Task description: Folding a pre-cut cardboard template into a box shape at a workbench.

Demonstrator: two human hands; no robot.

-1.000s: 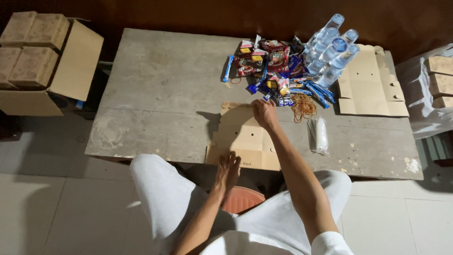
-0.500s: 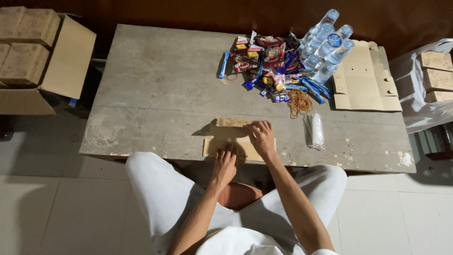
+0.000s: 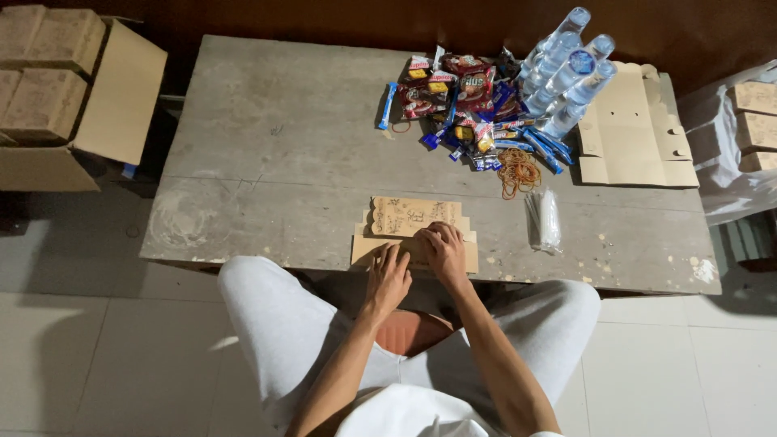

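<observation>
A flat brown cardboard box blank lies at the near edge of the grey wooden table, partly folded, with a printed flap turned up. My left hand presses on its near left part with fingers spread. My right hand rests on the near middle of the blank, fingers curled over the fold. Both hands touch the cardboard; neither lifts it.
A heap of snack packets, several water bottles, rubber bands and a bag of straws lie at the back right. Flat box blanks lie far right. An open carton of folded boxes stands on the left.
The cardboard blank has been pulled toward the table's near edge and folded down. My right hand drew back with it, and my left hand came up from my lap onto the blank.
</observation>
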